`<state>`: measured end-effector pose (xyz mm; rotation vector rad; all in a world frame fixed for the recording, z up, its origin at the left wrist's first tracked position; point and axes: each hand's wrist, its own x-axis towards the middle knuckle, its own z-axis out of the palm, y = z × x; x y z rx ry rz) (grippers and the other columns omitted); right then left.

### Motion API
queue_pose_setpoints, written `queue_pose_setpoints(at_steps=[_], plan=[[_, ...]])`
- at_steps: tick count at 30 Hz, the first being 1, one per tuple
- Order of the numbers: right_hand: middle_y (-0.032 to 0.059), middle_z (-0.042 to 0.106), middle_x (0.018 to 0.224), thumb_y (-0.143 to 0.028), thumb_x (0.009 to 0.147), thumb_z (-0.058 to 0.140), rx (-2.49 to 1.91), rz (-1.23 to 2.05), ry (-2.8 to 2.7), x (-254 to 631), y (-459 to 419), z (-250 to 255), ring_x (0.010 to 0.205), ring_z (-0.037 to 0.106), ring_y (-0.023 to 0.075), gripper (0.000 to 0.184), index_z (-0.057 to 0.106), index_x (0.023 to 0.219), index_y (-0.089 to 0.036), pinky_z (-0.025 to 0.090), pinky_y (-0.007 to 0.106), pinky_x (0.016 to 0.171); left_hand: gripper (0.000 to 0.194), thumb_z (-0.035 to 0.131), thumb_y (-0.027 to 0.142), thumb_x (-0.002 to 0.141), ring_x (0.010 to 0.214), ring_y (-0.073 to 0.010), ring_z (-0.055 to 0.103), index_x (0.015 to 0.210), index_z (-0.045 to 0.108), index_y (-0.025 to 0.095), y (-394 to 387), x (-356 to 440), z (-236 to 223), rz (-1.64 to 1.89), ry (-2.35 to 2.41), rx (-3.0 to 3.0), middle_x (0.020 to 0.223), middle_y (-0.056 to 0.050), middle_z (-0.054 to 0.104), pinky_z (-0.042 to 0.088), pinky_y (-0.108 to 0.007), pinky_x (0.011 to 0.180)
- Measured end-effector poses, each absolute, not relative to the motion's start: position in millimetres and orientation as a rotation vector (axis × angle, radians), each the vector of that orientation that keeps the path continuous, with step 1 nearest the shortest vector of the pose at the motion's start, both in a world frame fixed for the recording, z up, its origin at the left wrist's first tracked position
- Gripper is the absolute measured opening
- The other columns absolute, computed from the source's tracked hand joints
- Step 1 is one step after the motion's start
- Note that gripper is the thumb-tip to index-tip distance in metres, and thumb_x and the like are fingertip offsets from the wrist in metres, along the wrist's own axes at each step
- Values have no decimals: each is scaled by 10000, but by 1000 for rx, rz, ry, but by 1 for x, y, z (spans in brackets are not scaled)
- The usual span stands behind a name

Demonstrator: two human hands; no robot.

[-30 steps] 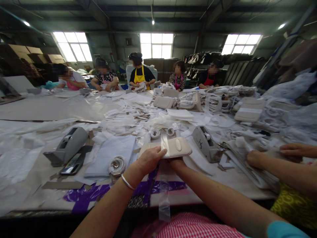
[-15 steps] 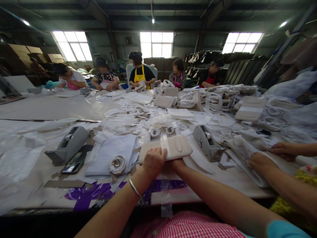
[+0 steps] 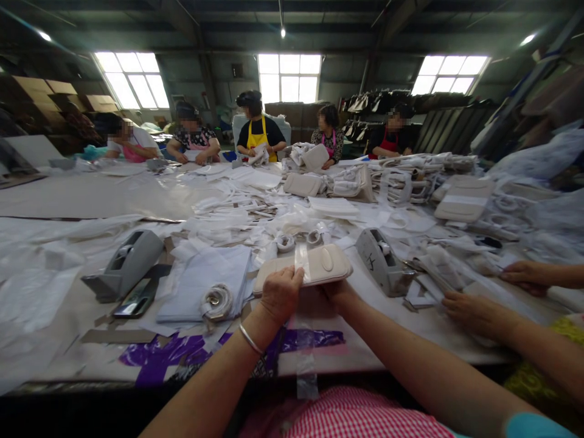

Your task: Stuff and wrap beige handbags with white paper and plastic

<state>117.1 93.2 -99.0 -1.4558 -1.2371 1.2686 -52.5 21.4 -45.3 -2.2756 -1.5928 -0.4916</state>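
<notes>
I see the left hand [image 3: 279, 294] gripping the near edge of the beige pouch [image 3: 305, 270], thumb on top. The right hand [image 3: 336, 292] supports it from beneath, fingers hidden. The pouch is held just above the tabletop [image 3: 410, 331], steadying the clear tape strip [image 3: 301, 260] across it.

Daylight floods in through three blown-out windows [image 3: 289, 78] at the back, leaving the roof dim and the pale table [image 3: 91, 201] evenly lit with soft shadows. Wide-angle distortion bends the edges, and faces are blurred.
</notes>
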Motion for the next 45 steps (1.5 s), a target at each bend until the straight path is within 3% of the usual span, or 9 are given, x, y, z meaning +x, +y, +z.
queue_pose_setpoints(at_steps=[4,7,10,13,17,20,23,28,45], plan=[[46,648,621,-385,840,644,-1473,1281,-1400,146,69,-86,481,533,156,240,685,802,-151,437,296,467,294,479,131,949,874,-258,694,1199,626,179,24,-54,-40,-489,-1624,-2284,1046,-107,734,551,-374,720],[90,740,897,-296,773,702,-1276,1161,-1828,172,34,-67,789,666,234,258,748,998,-177,550,403,780,316,476,124,937,868,-251,691,1213,616,189,26,-56,-36,-487,-1647,-2305,1042,-100,735,534,-359,706],[135,618,1376,-296,781,732,-782,783,-2604,189,-3,-56,1294,518,360,604,607,1370,-260,379,571,1096,325,472,127,936,868,-258,691,1221,614,192,26,-56,-34,-473,-1661,-2332,1038,-97,736,527,-366,700],[148,431,1570,-382,833,723,-503,530,-2943,188,-25,-59,1460,311,409,769,404,1529,-308,248,656,1147,334,467,131,939,868,-270,694,1231,617,191,27,-56,-34,-458,-1669,-2331,1044,-101,737,525,-378,697],[156,582,1417,-459,930,619,-406,418,-2927,169,-28,-71,1365,436,347,543,534,1410,-220,331,565,1105,338,470,137,940,863,-274,698,1236,623,193,26,-55,-35,-443,-1665,-2324,1053,-100,741,525,-382,693],[82,724,1083,-354,967,564,-342,353,-2880,158,-24,-80,1027,625,238,208,684,1010,-191,462,391,896,337,467,137,942,875,-268,699,1233,626,195,24,-55,-36,-439,-1653,-2325,1060,-98,742,530,-379,706],[28,697,814,-226,924,556,-357,312,-2853,155,-24,-84,749,608,179,155,639,798,-190,449,319,701,341,462,135,942,879,-267,699,1237,622,190,23,-55,-37,-439,-1647,-2322,1066,-106,740,537,-382,714],[31,680,787,-195,919,531,-354,287,-2800,161,-32,-74,691,593,177,147,616,798,-192,448,305,650,339,450,140,952,928,-280,696,1246,612,183,22,-53,-41,-439,-1620,-2328,1105,-122,732,550,-393,733],[83,719,899,-144,982,431,-408,239,-2393,158,-19,-15,857,653,196,226,645,949,-206,550,326,804,325,504,161,959,1180,-368,658,1250,646,149,-1,-33,-99,-462,-1532,-2343,1278,-222,680,570,-526,925]])
